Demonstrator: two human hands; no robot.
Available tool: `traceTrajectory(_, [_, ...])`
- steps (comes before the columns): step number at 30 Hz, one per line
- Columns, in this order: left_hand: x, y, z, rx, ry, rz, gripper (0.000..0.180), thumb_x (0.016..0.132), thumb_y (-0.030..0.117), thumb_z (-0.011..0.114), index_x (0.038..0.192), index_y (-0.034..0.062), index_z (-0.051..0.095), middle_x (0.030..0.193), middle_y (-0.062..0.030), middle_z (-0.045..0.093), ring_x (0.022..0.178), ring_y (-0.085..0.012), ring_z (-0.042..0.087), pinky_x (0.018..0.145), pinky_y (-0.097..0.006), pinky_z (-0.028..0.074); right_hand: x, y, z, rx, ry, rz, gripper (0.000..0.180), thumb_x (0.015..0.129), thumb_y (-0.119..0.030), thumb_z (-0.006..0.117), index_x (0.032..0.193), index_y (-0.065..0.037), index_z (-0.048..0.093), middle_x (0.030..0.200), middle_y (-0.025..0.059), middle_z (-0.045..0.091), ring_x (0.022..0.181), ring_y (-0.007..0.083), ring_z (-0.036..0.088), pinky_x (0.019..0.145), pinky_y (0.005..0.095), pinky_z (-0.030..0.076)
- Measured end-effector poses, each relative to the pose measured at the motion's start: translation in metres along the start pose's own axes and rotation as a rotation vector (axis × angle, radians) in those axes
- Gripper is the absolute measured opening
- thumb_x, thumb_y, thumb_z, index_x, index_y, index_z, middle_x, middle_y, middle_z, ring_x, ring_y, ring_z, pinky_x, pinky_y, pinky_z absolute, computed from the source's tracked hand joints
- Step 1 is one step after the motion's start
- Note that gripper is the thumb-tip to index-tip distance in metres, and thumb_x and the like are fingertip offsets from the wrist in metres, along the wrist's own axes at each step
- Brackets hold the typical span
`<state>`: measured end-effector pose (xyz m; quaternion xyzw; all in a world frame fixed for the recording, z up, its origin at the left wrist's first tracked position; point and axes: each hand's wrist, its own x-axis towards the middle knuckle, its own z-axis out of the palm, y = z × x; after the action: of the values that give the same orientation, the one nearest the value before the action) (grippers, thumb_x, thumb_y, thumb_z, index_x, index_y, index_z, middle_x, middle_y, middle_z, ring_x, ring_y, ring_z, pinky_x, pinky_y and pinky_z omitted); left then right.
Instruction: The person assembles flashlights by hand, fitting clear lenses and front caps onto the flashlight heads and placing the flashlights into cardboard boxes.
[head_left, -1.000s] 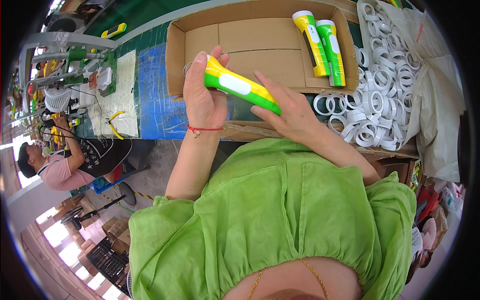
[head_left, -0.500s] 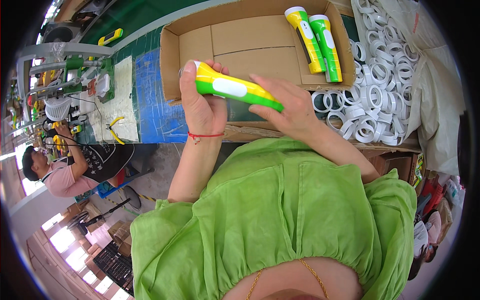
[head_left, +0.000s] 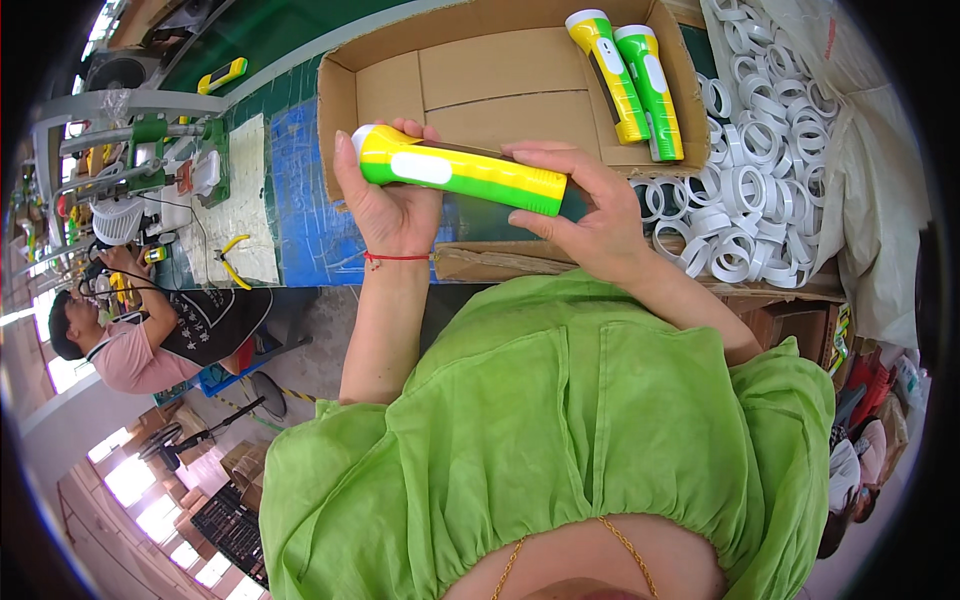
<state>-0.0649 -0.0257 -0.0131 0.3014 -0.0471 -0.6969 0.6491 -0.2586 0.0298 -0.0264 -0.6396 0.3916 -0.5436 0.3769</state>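
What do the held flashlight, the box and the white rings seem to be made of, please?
The held flashlight looks like glossy plastic, from its body's sheen. The box seems matte cardboard: plain brown, with flap seams across its floor. The rings, evenly white with soft sheen, are probably plastic, though coated metal stays possible.

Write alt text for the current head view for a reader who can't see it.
A person's left hand and right hand hold a yellow-and-green tubular flashlight by its opposite ends. Beyond it, an open brown cardboard box contains two similar flashlights; white plastic rings lie heaped to the box's right.
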Motion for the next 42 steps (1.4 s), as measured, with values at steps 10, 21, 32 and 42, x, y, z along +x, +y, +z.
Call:
traceTrajectory(10, [0.000, -0.003, -0.002, 0.146, -0.187, 0.044, 0.039, 0.091, 0.038, 0.055, 0.108, 0.0024, 0.054, 0.104, -0.0125, 0.058, 0.100, -0.0242, 0.055, 0.095, -0.038, 0.043, -0.002, 0.002, -0.001, -0.246, -0.020, -0.071, 0.049, 0.075, -0.014, 0.074, 0.119, -0.005, 0.055, 0.107, 0.0157, 0.064, 0.095, 0.0320, 0.063, 0.081, 0.0378, 0.050])
traceTrajectory(21, [0.021, 0.020, -0.008, 1.382, -0.348, 0.364, 0.044, 0.091, 0.020, 0.059, 0.128, -0.0001, 0.049, 0.130, -0.0123, 0.052, 0.116, -0.0237, 0.054, 0.097, -0.036, 0.042, 0.007, 0.029, -0.031, -0.680, 0.190, 0.188, 0.048, 0.088, -0.024, 0.058, 0.128, -0.001, 0.048, 0.104, 0.0223, 0.061, 0.095, 0.0374, 0.059, 0.081, 0.0444, 0.046])
traceTrajectory(32, [0.049, 0.105, -0.043, 1.949, -0.224, 0.778, 0.035, 0.077, 0.019, 0.071, 0.107, 0.0027, 0.063, 0.111, -0.0150, 0.063, 0.106, -0.0325, 0.057, 0.092, -0.038, 0.044, 0.017, 0.030, -0.011, -0.748, -0.142, -0.066, 0.040, 0.073, -0.012, 0.069, 0.110, -0.001, 0.058, 0.118, 0.0150, 0.053, 0.110, 0.0339, 0.049, 0.091, 0.0430, 0.041])
traceTrajectory(42, [0.064, 0.075, -0.039, 2.635, -0.796, 0.562, 0.058, 0.062, 0.009, 0.074, 0.117, 0.0132, 0.055, 0.117, -0.0108, 0.055, 0.113, -0.0342, 0.050, 0.094, -0.040, 0.044, 0.027, 0.030, 0.020, -0.678, -0.342, -0.116, 0.036, 0.072, -0.012, 0.071, 0.105, -0.001, 0.060, 0.115, 0.0119, 0.055, 0.110, 0.0337, 0.049, 0.091, 0.0439, 0.043])
